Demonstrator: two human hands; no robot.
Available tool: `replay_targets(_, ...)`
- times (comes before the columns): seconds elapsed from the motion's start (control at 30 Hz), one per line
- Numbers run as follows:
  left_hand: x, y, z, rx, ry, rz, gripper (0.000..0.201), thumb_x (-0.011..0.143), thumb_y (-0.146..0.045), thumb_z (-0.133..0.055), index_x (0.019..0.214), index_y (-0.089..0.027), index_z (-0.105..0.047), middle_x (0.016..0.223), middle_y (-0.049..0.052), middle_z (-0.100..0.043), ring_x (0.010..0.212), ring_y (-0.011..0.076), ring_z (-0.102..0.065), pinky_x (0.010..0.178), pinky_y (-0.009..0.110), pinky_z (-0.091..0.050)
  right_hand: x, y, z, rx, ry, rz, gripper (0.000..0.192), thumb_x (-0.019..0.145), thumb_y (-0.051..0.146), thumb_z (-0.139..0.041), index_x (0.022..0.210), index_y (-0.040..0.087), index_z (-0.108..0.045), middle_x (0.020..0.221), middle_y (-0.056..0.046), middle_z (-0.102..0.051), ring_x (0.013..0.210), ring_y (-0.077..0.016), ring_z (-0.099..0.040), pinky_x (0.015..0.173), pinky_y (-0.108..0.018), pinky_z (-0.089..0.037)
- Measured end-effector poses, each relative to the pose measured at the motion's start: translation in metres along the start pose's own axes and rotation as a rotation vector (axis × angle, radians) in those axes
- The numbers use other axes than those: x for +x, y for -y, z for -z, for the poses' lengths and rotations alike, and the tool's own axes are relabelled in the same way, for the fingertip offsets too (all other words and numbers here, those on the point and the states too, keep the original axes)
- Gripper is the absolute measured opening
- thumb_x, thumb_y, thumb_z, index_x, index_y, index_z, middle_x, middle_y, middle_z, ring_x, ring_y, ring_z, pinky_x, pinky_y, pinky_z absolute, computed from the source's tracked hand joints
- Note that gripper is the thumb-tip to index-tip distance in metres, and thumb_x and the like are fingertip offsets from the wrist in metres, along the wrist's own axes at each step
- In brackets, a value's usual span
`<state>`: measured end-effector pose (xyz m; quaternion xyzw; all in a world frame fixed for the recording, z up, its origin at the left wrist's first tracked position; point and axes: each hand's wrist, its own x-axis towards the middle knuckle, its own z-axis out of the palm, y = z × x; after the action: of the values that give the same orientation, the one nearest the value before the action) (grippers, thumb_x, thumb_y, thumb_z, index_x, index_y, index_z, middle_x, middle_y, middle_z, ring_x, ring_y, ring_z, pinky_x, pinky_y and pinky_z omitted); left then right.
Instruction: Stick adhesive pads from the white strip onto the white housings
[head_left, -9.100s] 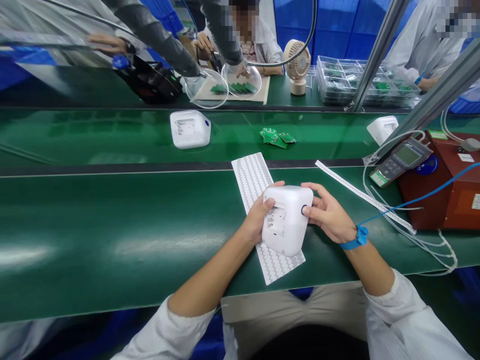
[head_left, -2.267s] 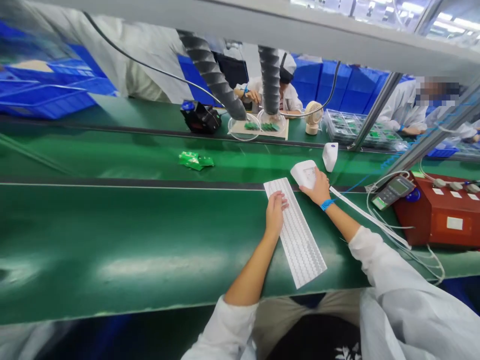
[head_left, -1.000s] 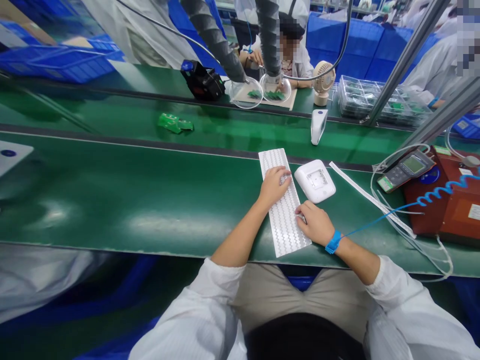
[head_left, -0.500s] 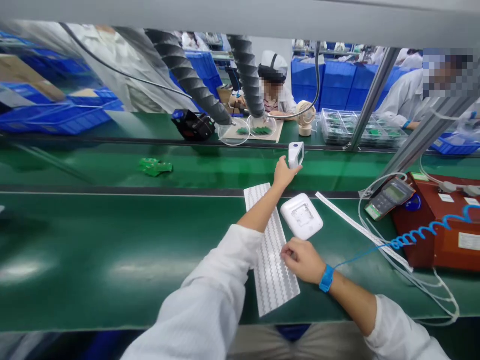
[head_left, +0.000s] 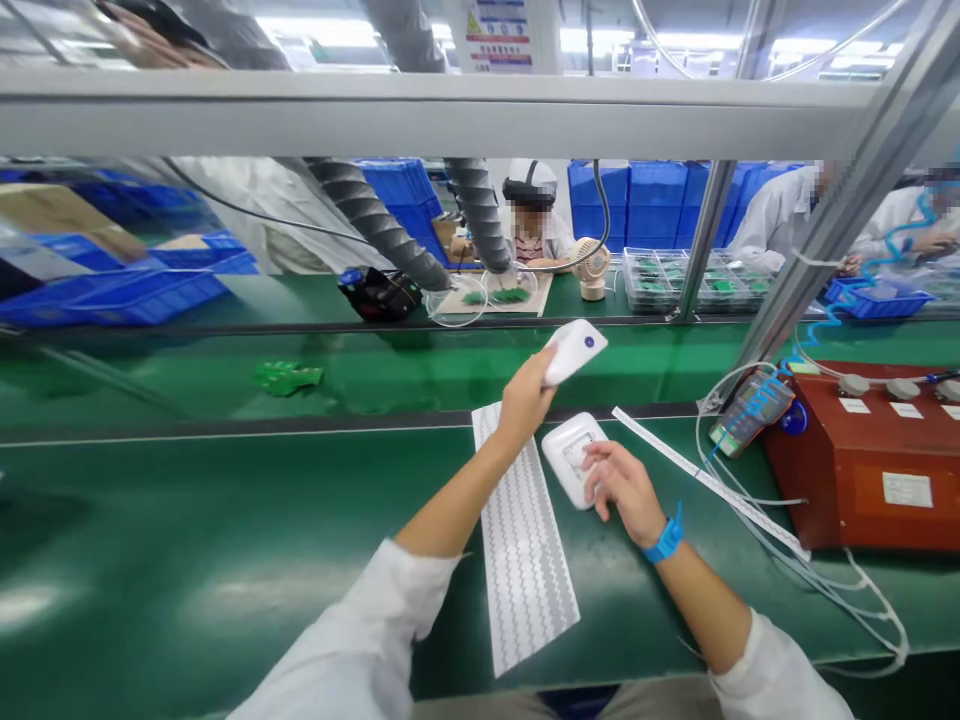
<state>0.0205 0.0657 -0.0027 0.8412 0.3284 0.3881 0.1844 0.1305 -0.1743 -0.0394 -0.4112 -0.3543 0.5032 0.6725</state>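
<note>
My left hand (head_left: 526,398) is closed round a white handheld device (head_left: 576,350) with a dark blue round spot, held above the green belt. My right hand (head_left: 626,490), with a blue wrist strap, has bent fingers spread over the right side of a white rounded-square device (head_left: 561,448). That device lies on the bench with a printed panel facing up, partly covered by the fingers; whether they touch it I cannot tell. Under my left forearm lies a long sheet of labels (head_left: 525,560) with wavy rows.
A green circuit board piece (head_left: 287,378) rests on the belt (head_left: 420,375). To the right stand a red-brown box (head_left: 892,460), a handheld meter (head_left: 752,412), loose tubes and a white strip (head_left: 705,480). Ducts (head_left: 379,222) hang ahead; co-workers sit across.
My left hand has drawn back a little and turned the white handheld device. My right hand has risen from the label sheet to the square device, its fingers opening. The view has tilted up.
</note>
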Motion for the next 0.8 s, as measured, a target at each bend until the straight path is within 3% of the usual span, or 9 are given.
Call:
replay_targets(0.1, -0.057, -0.01, 0.029, 0.087, -0.083, -0.559, 0.059, 0.112, -0.01, -0.061, 0.169, -0.025, -0.061, 0.161, 0.011, -0.076, 0.156, 0.0277, -0.07, 0.14, 0.054, -0.052, 0.004, 0.005, -0.002, 0.228, -0.072, 0.069, 0.08, 0.088, 0.069, -0.097, 0.153, 0.034, -0.066, 0.149, -0.011, -0.072, 0.113, -0.0273, -0.082, 0.081, -0.038, -0.072)
replay_targets(0.17, -0.092, -0.022, 0.045, 0.11, -0.066, -0.785, 0.067, 0.115, -0.011, -0.059, 0.178, -0.031, -0.05, 0.16, 0.008, -0.077, 0.159, 0.0267, -0.068, 0.139, 0.057, -0.053, 0.002, 0.006, -0.006, 0.305, -0.031, 0.07, 0.089, 0.085, 0.073, -0.098, 0.157, 0.035, -0.062, 0.157, -0.012, -0.071, 0.131, -0.0327, -0.078, 0.103, -0.05, -0.072)
replay_targets(0.3, -0.137, -0.042, 0.063, 0.164, -0.003, -0.851, 0.07, 0.116, -0.008, -0.055, 0.179, -0.038, -0.05, 0.16, 0.003, -0.078, 0.159, 0.0189, -0.067, 0.144, 0.045, -0.047, -0.006, 0.005, -0.01, 0.315, -0.012, -0.021, 0.095, 0.076, 0.074, -0.104, 0.151, 0.03, -0.066, 0.147, -0.012, -0.08, 0.135, -0.0378, -0.076, 0.109, -0.056, -0.07)
replay_targets(0.4, -0.151, -0.038, 0.066, 0.163, -0.033, -0.771, 0.072, 0.112, -0.007, -0.064, 0.173, -0.045, -0.057, 0.163, 0.003, -0.075, 0.164, 0.022, -0.062, 0.151, 0.051, -0.032, -0.008, 0.002, -0.012, 0.314, -0.01, -0.06, 0.09, 0.076, 0.07, -0.104, 0.148, 0.029, -0.068, 0.145, -0.012, -0.082, 0.136, -0.0375, -0.077, 0.114, -0.055, -0.068)
replay_targets(0.47, -0.155, -0.028, 0.065, 0.093, -0.025, -0.693, 0.071, 0.105, -0.027, -0.085, 0.168, -0.049, -0.062, 0.172, 0.007, -0.067, 0.169, 0.0326, -0.057, 0.15, 0.062, -0.029, -0.007, 0.0, -0.015, 0.304, 0.031, -0.061, 0.088, 0.078, 0.072, -0.1, 0.148, 0.028, -0.068, 0.147, -0.012, -0.081, 0.139, -0.038, -0.076, 0.117, -0.056, -0.067)
replay_targets(0.53, -0.156, -0.018, 0.064, -0.071, -0.005, -0.548, 0.1, 0.082, -0.073, -0.099, 0.17, -0.047, -0.059, 0.183, 0.014, -0.054, 0.174, 0.0458, -0.047, 0.146, 0.072, -0.031, -0.005, -0.002, -0.017, 0.28, 0.06, -0.052, 0.086, 0.081, 0.076, -0.094, 0.148, 0.028, -0.068, 0.148, -0.012, -0.081, 0.141, -0.039, -0.075, 0.118, -0.059, -0.065)
replay_targets(0.63, -0.151, -0.017, 0.06, -0.518, 0.082, -0.138, 0.156, 0.052, -0.121, -0.066, 0.183, -0.041, -0.038, 0.192, 0.02, -0.036, 0.175, 0.0522, -0.041, 0.138, 0.072, -0.043, -0.005, -0.004, -0.019, 0.247, 0.07, -0.054, 0.081, 0.085, 0.081, -0.086, 0.144, 0.028, -0.069, 0.145, -0.013, -0.081, 0.143, -0.0402, -0.074, 0.118, -0.063, -0.064)
replay_targets(0.73, -0.142, -0.028, 0.054, -0.971, 0.322, 0.315, 0.155, 0.061, -0.126, -0.046, 0.184, -0.033, -0.035, 0.182, 0.024, -0.052, 0.165, 0.0497, -0.057, 0.127, 0.068, -0.057, -0.006, -0.007, -0.021, 0.222, 0.087, -0.087, 0.081, 0.084, 0.081, -0.089, 0.142, 0.028, -0.069, 0.141, -0.013, -0.082, 0.143, -0.0395, -0.073, 0.118, -0.062, -0.064)
replay_targets(0.8, -0.135, -0.033, 0.049, -1.102, 0.41, 0.519, 0.142, 0.067, -0.114, -0.071, 0.176, -0.026, -0.05, 0.165, 0.024, -0.07, 0.155, 0.05, -0.067, 0.123, 0.064, -0.061, -0.008, -0.009, -0.022, 0.203, 0.102, -0.114, 0.082, 0.083, 0.079, -0.093, 0.143, 0.029, -0.068, 0.14, -0.011, -0.082, 0.141, -0.0374, -0.074, 0.118, -0.059, -0.065)
